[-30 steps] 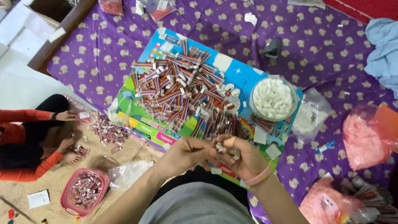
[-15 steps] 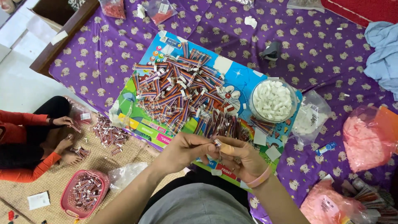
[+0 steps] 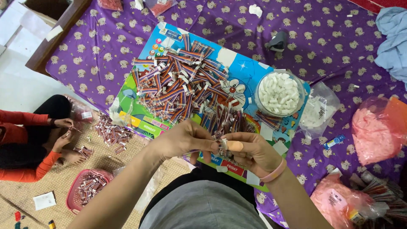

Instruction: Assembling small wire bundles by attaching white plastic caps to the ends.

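Note:
My left hand [image 3: 186, 140] and my right hand [image 3: 250, 150] meet at the lower middle of the view and pinch a small wire piece with a white connector [image 3: 223, 145] between their fingertips. My right wrist wears a pink band, and a finger carries an orange plaster. Just beyond my hands lies a colourful cartoon board [image 3: 243, 78] covered with a heap of striped wire bundles [image 3: 182, 87]. A clear bowl of white connectors [image 3: 279, 93] stands on the board's right side.
Purple patterned cloth [image 3: 330, 46] covers the surface. Pink filled bags [image 3: 375, 129] lie at right, and a blue garment [image 3: 394, 42] at top right. At left a person in red [image 3: 25, 144] handles wire pieces beside a pink basket [image 3: 87, 188].
My hands have stayed together at the board's near edge, with the fingers shifting slightly around the small piece. The view has drifted a little.

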